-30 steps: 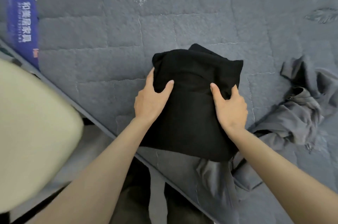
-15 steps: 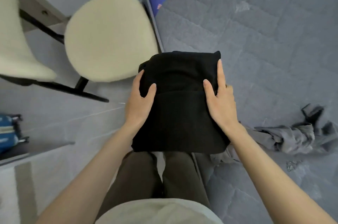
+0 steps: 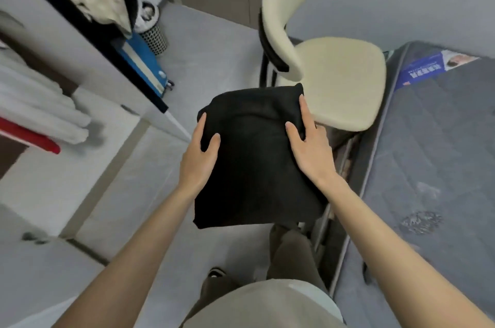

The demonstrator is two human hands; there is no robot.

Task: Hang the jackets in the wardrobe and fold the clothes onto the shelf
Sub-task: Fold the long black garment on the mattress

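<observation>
Folding looks done: the folded black garment (image 3: pixel 254 167) hangs mid-air at centre, the left hand (image 3: pixel 199 159) and right hand (image 3: pixel 308 151) each with a grip clasping one side. Shelving it probably remains, likely by the pale folded stack (image 3: pixel 40 102) at nine o'clock.

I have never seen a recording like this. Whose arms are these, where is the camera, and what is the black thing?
There is no machine here. A person wears one wide-angle camera on the head; it looks forward and down, so you see that person's own arms. The left hand and the right hand carry a folded black garment between them, above the floor, thumbs on top, most fingers hidden. Beyond it stands a cream chair. At the right lies a grey mattress. At the left, blurred, is white furniture with folded white cloth.
</observation>
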